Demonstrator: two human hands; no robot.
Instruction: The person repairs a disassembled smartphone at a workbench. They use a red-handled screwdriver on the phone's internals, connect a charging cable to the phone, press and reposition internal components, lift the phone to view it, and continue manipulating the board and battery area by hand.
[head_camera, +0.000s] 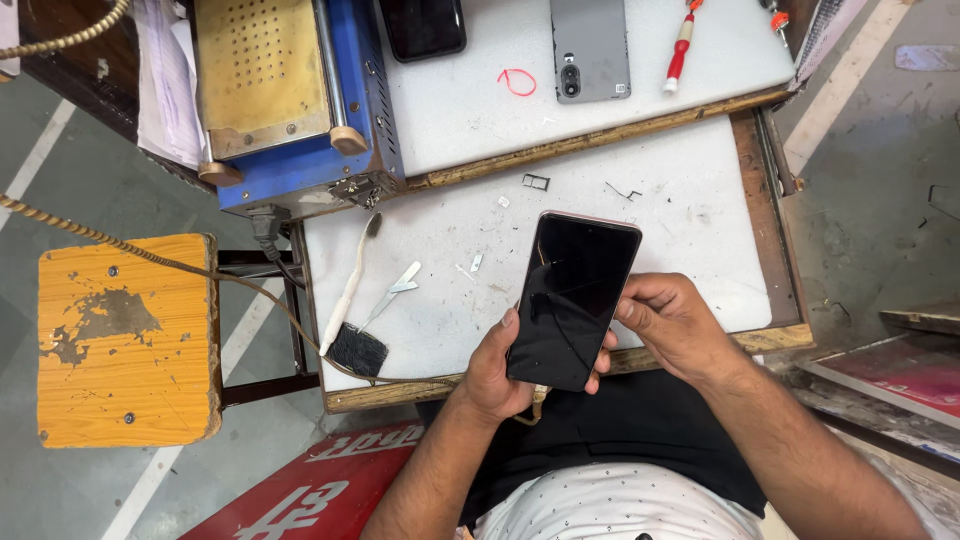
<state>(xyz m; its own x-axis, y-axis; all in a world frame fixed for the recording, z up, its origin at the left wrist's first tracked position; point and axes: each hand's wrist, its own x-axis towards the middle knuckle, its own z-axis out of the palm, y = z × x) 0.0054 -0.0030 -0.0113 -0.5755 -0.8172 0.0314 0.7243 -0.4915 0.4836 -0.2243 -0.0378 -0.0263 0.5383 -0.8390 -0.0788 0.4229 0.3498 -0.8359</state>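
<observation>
Two hands clamp one black phone (572, 298) above the near edge of the white worktop (690, 190): the left hand (492, 375) cups its lower end, the right hand (675, 325) pinches its right side. Left of the phone lie a brush (352, 300) and tweezers (392, 294). Beyond it lies a grey phone back (590, 48), with a blue machine (300, 100) farther left.

The person wore a white shirt (610, 510) sprinkled with small dark dots, and black trousers (640, 430) below it. Both forearms were bare, with no sleeves, watch, rings or gloves on the left hand (495, 375) or right hand (675, 325).
</observation>
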